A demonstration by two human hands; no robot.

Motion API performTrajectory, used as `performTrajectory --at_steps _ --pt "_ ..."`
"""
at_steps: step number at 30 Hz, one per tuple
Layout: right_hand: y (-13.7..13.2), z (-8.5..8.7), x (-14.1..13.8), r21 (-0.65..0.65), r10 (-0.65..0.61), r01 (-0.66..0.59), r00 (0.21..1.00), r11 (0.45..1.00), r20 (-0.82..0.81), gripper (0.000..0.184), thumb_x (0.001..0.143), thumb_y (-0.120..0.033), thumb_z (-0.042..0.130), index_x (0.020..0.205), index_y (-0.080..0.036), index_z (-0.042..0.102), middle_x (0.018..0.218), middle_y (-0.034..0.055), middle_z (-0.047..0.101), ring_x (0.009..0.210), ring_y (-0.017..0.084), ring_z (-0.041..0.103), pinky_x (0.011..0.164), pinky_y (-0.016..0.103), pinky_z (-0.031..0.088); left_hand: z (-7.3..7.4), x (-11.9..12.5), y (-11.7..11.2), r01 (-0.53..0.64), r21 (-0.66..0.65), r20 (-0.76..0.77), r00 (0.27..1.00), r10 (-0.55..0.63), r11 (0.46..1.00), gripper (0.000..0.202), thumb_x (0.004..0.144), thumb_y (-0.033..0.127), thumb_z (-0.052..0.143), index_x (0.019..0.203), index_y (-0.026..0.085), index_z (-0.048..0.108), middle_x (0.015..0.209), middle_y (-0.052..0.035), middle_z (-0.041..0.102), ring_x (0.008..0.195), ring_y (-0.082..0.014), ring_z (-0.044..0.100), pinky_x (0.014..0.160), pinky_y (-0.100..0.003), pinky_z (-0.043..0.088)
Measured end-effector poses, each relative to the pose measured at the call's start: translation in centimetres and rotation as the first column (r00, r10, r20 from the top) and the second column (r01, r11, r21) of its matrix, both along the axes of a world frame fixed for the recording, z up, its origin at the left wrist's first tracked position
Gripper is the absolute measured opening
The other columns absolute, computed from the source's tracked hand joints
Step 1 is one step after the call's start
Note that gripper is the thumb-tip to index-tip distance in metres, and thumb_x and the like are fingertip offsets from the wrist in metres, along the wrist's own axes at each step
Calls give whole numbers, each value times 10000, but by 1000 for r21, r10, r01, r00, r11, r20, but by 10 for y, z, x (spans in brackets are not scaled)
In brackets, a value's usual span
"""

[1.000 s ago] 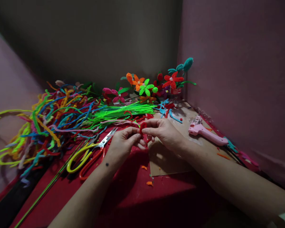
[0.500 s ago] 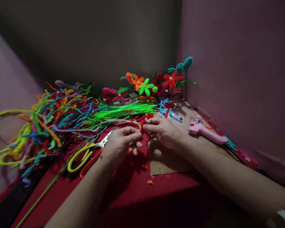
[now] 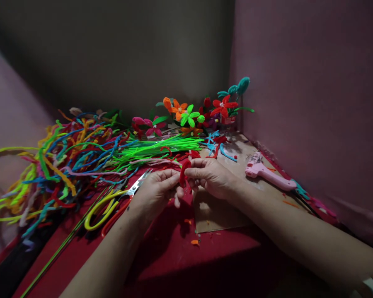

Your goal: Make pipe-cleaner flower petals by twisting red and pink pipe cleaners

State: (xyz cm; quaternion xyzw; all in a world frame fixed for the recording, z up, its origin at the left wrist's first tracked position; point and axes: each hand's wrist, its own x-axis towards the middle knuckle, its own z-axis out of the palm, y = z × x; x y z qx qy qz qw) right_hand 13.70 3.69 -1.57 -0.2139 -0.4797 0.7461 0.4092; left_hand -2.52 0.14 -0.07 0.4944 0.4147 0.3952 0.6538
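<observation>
A piece of red pipe cleaner (image 3: 184, 172), bent into a narrow petal-like loop, is pinched between both hands. My left hand (image 3: 161, 186) grips its left side with thumb and index finger, the lower fingers curled loosely. From the right, my right hand (image 3: 209, 176) closes on the same piece between thumb and fingertips. Scissors (image 3: 133, 189) with yellow and orange-red handles lie just left of my left hand, partly hidden by it. Beneath my right hand is a sheet of cardboard (image 3: 220, 213).
A tangled heap of colored pipe cleaners (image 3: 68, 153) lies left, beside a bundle of green pipe cleaners (image 3: 161, 145). Finished pipe-cleaner flowers (image 3: 189, 116) stand at the back. A pink glue gun (image 3: 269, 174) rests on the cardboard at right. Orange scraps (image 3: 195, 242) dot the red tabletop (image 3: 174, 260).
The red pipe cleaner piece has turned and now shows more of its loop between my fingers. Both hands keep their pinch. The whole view has shifted slightly.
</observation>
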Motion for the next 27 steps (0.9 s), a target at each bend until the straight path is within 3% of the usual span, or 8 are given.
performTrajectory --at_steps 4,10,15,18,23,27 --pt "0 0 0 23 -13 13 1000 1000 -4 186 632 -234 720 736 -136 600 586 -30 559 475 67 489 469 214 370 2 2 -2 -1 9 9 1000 1 1000 147 798 257 569 766 114 578 547 -18 615 405 -82 539 415 -173 417" --pt "-2 -1 -2 60 -131 132 991 989 -20 183 634 -241 714 681 -133 574 553 -26 543 447 61 461 425 202 333 10 8 -7 -47 93 -68 996 54 995 102 781 191 582 811 99 611 654 -56 683 527 -117 625 578 -215 490" --pt "-3 1 -2 40 -155 154 988 987 14 187 638 -250 706 675 -136 563 542 -30 529 443 60 452 426 205 328 12 11 -9 -72 165 -173 980 101 984 112 778 209 582 793 100 605 640 -62 687 509 -133 626 564 -234 491" --pt "-3 2 -1 22 -100 99 994 995 44 215 638 -287 710 699 -138 567 553 -26 537 479 75 489 462 215 363 11 12 -8 -59 136 -168 982 81 989 121 768 230 589 777 110 583 619 -62 683 479 -139 619 537 -242 487" --pt "-4 -1 0 113 -61 53 996 992 67 187 642 -265 709 689 -132 587 593 -19 560 488 66 486 492 221 372 6 9 -6 -16 46 -91 996 20 999 129 745 247 602 760 127 556 597 -61 674 450 -138 609 471 -217 453" --pt "-4 -4 -3 37 -43 41 998 998 51 199 619 -251 723 715 -129 599 587 -19 567 470 66 483 463 217 357 3 6 -4 -9 -45 -42 999 7 999 109 727 226 598 774 139 551 579 -56 668 440 -138 608 421 -188 416"
